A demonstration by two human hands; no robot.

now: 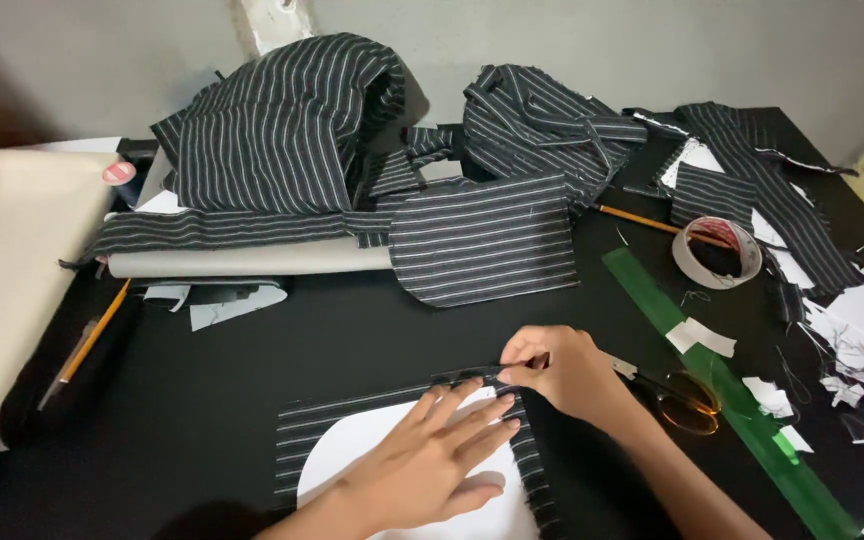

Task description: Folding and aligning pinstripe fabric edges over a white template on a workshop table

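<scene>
A striped black fabric piece (297, 430) lies near the table's front edge with a white rounded paper pattern (352, 445) on top of it. My left hand (432, 455) presses flat on the paper, fingers spread. My right hand (557, 370) pinches the fabric's upper edge, folding it over the pattern's top. Scissors with orange handles (687, 400) lie just right of my right hand.
A green ruler (652, 300), a tape roll (717, 253) and paper scraps (857, 350) lie to the right. Heaps of striped fabric (282, 120) and a cut piece (482, 240) fill the back. A pencil (97, 330) lies at the left beside a beige surface (12, 270).
</scene>
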